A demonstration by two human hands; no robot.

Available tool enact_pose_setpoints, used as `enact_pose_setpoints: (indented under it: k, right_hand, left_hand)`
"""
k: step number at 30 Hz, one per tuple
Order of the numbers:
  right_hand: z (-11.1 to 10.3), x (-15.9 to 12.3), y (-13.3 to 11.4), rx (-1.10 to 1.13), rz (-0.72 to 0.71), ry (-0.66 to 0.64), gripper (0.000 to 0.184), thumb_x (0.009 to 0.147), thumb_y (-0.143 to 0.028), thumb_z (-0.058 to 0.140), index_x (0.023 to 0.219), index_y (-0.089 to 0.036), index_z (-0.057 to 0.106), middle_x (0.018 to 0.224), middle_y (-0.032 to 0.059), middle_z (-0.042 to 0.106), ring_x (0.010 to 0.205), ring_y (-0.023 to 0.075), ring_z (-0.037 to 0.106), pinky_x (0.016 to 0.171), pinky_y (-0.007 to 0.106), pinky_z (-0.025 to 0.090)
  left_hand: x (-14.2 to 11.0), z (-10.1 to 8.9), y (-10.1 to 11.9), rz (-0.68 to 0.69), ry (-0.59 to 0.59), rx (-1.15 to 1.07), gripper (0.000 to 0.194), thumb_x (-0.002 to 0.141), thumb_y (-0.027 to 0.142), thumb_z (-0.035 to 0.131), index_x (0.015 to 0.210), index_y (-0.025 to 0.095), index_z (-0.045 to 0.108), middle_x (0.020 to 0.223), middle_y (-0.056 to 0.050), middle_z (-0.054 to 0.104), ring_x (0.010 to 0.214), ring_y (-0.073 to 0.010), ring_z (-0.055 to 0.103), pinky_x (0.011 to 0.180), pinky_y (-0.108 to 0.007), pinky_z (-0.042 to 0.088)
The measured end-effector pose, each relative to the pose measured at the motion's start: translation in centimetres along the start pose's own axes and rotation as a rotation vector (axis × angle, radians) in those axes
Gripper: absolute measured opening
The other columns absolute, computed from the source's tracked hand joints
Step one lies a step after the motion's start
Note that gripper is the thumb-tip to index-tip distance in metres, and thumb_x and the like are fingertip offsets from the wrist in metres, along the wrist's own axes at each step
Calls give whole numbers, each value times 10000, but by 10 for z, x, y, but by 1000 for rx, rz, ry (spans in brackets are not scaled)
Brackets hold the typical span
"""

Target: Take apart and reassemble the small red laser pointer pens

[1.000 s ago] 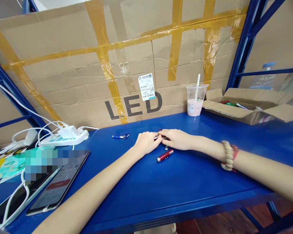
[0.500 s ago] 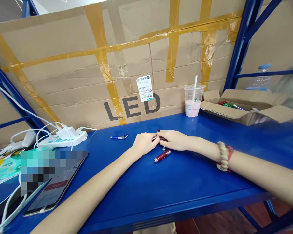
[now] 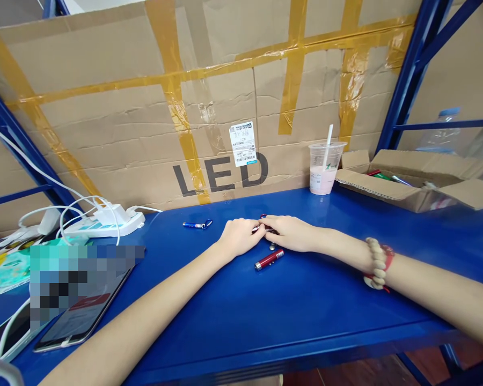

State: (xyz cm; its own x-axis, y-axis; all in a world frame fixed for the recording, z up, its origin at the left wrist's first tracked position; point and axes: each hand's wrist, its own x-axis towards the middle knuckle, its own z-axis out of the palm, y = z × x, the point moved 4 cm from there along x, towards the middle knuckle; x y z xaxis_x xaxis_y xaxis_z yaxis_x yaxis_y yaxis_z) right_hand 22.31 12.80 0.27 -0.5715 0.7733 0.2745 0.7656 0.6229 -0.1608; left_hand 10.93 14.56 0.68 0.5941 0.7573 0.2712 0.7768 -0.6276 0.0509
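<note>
My left hand (image 3: 238,238) and my right hand (image 3: 293,232) meet over the middle of the blue tabletop, fingers closed around a small shiny dark-and-silver piece (image 3: 269,229). Most of that piece is hidden by the fingers, so its kind is unclear. A bit of red (image 3: 263,216) shows just behind the fingertips. Below my right hand sits a small round metal bit (image 3: 272,247). Closer to me lies a red keychain penlight (image 3: 269,259), untouched. Left of my hands rests a blue keychain penlight (image 3: 195,225) with a clip at one end.
A plastic cup (image 3: 322,177) of pink drink with a straw stands at the back beside an open cardboard box (image 3: 406,199). At left are a power strip (image 3: 123,224) with white cables and a phone (image 3: 84,316). A large taped carton (image 3: 137,128) closes off the back.
The view has shifted slightly. My two hands keep nearly the same pose and place over the small piece; the penlights have not visibly moved on the table.
</note>
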Motion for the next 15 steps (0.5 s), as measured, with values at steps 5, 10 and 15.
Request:
enact_pose_setpoints:
  k: [5,10,15]
  right_hand:
    - [-1,0,-2,6,50,-33,309,849,-276,352,1073,-160,529,1065,107,583,926,229,563,766,336,434]
    - [-3,0,-3,14,77,-34,284,841,-278,376,1038,-161,545,1066,109,583,946,237,556,791,340,419]
    - [-4,0,-5,13,67,-38,244,836,-255,378,979,-169,555,986,83,604,854,199,573,733,296,430]
  left_hand:
    - [0,-1,1,9,-3,10,411,857,376,260,801,219,636,797,-27,676,712,-189,609,534,-243,377]
    - [-1,-3,1,7,-16,19,397,850,354,264,782,218,630,781,-25,670,709,-188,606,545,-246,386]
    - [-2,-2,1,12,-16,16,397,848,354,264,772,210,626,775,-30,668,709,-187,607,541,-239,386]
